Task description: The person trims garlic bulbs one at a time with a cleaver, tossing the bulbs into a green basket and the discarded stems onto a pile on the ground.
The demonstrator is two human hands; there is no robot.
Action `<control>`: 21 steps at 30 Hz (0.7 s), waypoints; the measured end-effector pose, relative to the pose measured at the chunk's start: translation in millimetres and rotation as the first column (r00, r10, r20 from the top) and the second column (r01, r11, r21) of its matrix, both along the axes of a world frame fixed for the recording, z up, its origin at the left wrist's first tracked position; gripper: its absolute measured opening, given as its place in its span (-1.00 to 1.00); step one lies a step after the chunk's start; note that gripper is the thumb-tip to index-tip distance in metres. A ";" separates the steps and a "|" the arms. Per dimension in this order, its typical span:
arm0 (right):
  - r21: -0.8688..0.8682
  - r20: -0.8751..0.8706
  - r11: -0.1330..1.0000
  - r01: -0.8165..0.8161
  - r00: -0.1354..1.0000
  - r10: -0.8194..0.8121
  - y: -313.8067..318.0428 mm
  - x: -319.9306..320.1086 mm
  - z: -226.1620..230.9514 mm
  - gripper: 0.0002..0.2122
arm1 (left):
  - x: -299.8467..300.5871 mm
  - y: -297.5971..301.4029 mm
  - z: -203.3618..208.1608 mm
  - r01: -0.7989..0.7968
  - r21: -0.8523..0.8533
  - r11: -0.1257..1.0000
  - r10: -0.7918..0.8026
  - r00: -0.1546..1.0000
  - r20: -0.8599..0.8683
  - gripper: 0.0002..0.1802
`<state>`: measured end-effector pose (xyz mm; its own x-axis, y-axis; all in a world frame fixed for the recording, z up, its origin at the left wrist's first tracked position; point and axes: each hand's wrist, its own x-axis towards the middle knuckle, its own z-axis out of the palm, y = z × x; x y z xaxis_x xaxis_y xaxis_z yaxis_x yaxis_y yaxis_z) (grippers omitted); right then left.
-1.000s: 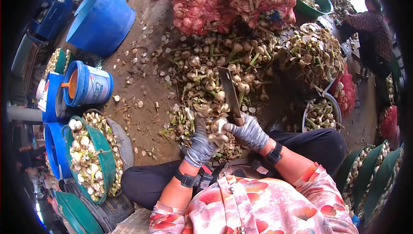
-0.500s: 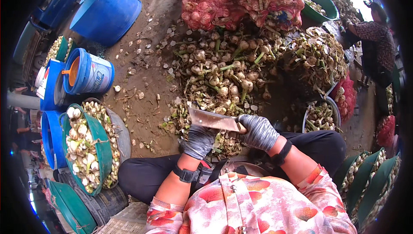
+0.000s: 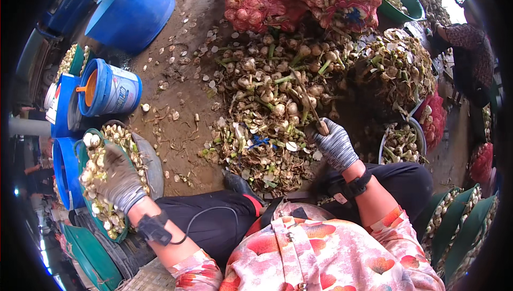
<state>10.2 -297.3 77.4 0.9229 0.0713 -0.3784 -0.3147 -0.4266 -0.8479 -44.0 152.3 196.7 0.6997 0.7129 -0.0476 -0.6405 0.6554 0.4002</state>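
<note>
My right hand, in a grey striped glove, grips the wooden handle of a cleaver. The blade is seen nearly edge-on and slants up and left above a heap of garlic bulbs with stalks. My gloved left hand is over a green basket at my left, filled with trimmed garlic. Its fingers are smeared by motion, and I cannot make out whether they hold a bulb. Cut stalks and peel lie between my legs.
Red mesh sacks of garlic stand beyond the heap. A blue tub and a blue bucket are at the left. On the right are a mound of trimmings and a metal basin. Another person works at the far right.
My left hand has moved from beside the blade out left to the green basket. My right hand has shifted slightly right and up, turning the cleaver from level to steeply slanted.
</note>
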 end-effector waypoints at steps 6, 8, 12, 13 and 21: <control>0.138 -0.054 0.980 0.143 0.989 -0.137 -11.8 11.6 -1.7 -0.76 | 93.1 -163.7 -171.1 0.707 0.602 0.371 -0.214 0.696 -0.685 -0.77; 0.111 -0.034 0.985 0.135 0.991 -0.132 -9.8 16.8 -3.1 -0.76 | 96.5 -218.1 -244.3 0.807 0.468 0.360 -0.395 0.586 -0.708 -0.71; 0.109 -0.064 0.983 0.148 0.988 -0.142 -13.1 21.3 -5.4 -0.76 | 126.2 -272.5 -286.4 0.875 0.043 -0.482 0.268 0.194 -0.943 -0.52; 0.115 -0.070 0.983 0.142 0.988 -0.135 -11.8 23.4 -6.0 -0.77 | 129.5 -271.4 -311.0 0.853 -0.027 -0.522 0.304 0.156 -0.940 -0.50; 0.140 -0.102 0.981 0.137 0.987 -0.124 -13.1 35.8 -13.0 -0.72 | 130.2 -300.0 -310.2 0.403 -0.365 -0.840 0.504 0.326 -0.800 -0.33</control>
